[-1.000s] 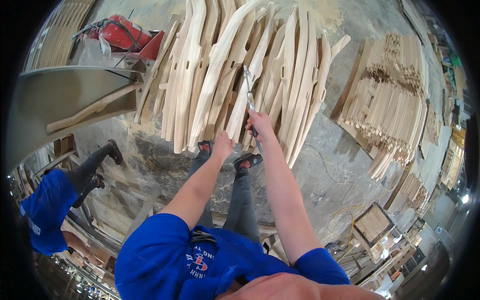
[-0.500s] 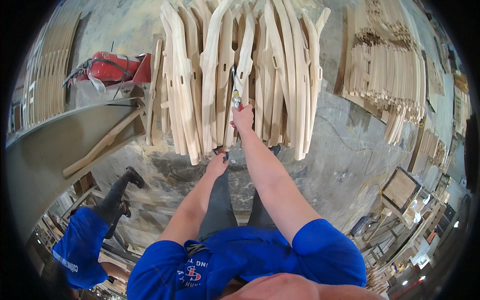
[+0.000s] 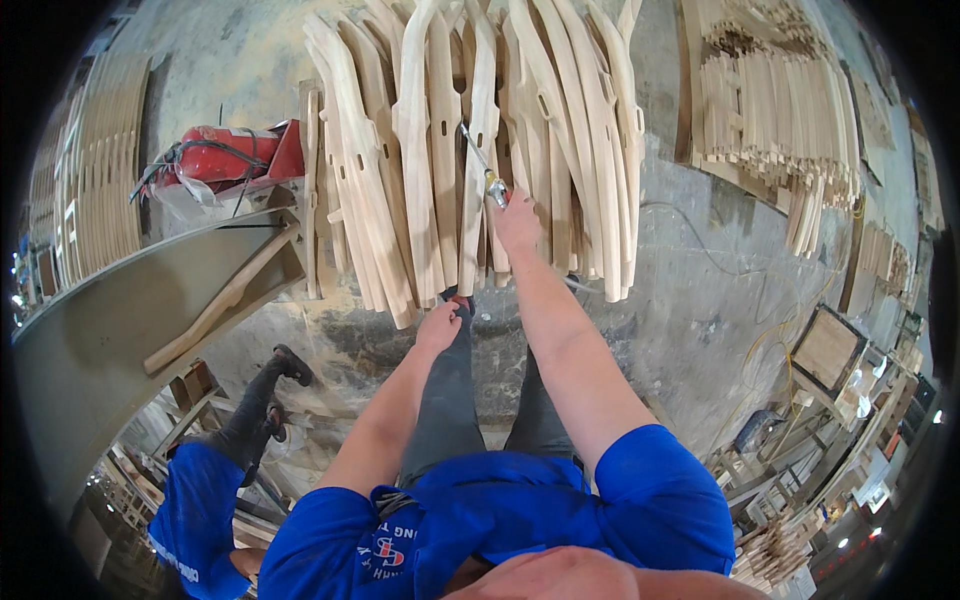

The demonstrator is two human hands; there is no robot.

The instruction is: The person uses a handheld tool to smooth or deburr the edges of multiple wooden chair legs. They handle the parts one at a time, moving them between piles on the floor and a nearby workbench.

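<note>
Two hands are at work near a broad row of curved wooden pieces (image 3: pixel 412 130) with mortise slots, packed side by side over the concrete floor (image 3: pixel 660 330). The right hand (image 3: pixel 518 222) is closed around an air blow gun (image 3: pixel 497 190), its slim nozzle slanting up and left across the middle pieces, the tip close to a slot. The left hand (image 3: pixel 437 325) is just below the row's near edge, fingers partly curled; whether it grips anything cannot be told.

One of the person's feet (image 3: pixel 460 302) shows directly under that near edge, beside the left hand. A thin grey hose (image 3: pixel 682 209) winds over the floor to the right of the row. Beyond it a large stack of short wooden parts (image 3: pixel 770 120) takes up the upper right; nearer lies a dark-framed square panel (image 3: pixel 827 343).

To the left, a red fire extinguisher (image 3: pixel 215 152) lies against a red stand (image 3: pixel 288 148). Below it, a grey sheet (image 3: pixel 90 330) carries a single curved piece (image 3: pixel 215 305), running toward its upper right corner. At lower left is a blue-shirted co-worker (image 3: pixel 205 510).
</note>
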